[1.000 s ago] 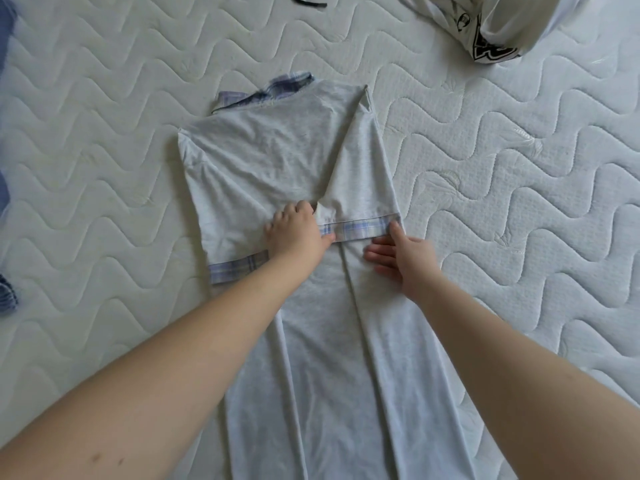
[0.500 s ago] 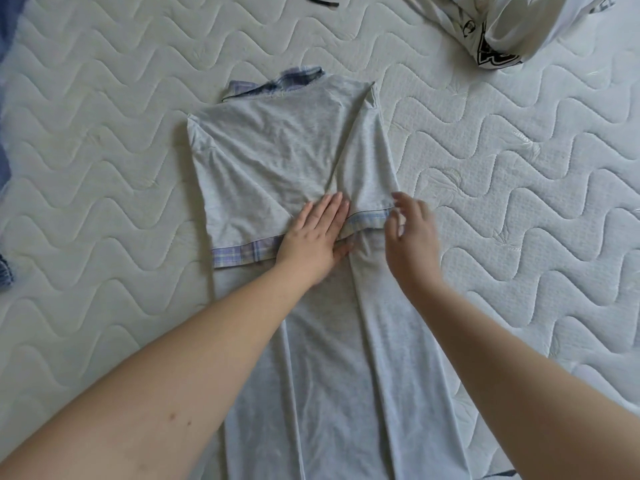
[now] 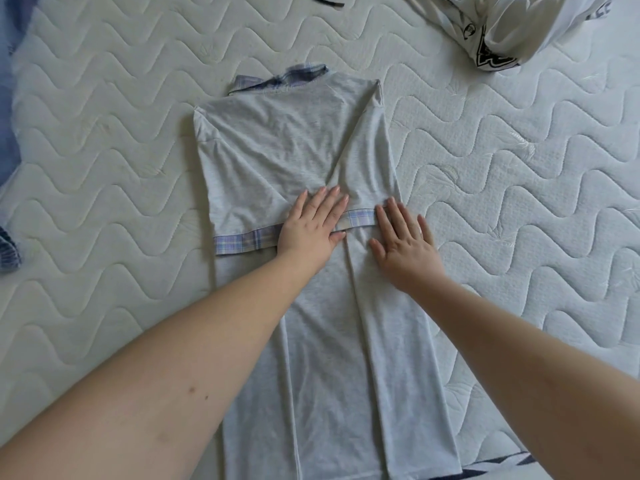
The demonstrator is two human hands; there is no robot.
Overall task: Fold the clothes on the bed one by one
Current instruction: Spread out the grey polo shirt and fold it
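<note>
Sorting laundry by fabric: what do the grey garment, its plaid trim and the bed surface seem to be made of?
Grey garment: probably soft cotton-type jersey knit, matte and heathered, lying limp with soft creases.
Plaid trim: looks like woven checked cloth, flatter and crisper.
Bed surface: quilted white padded fabric with wavy stitched lines and a faint sheen; the fibre cannot be told.

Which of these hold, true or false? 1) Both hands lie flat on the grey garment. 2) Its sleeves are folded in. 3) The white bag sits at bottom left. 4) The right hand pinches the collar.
1) True: left hand and right hand lie flat on the grey garment.
2) True: plaid cuffs lie across its middle.
3) False: the white bag is at top right.
4) False: the collar is untouched.
</note>
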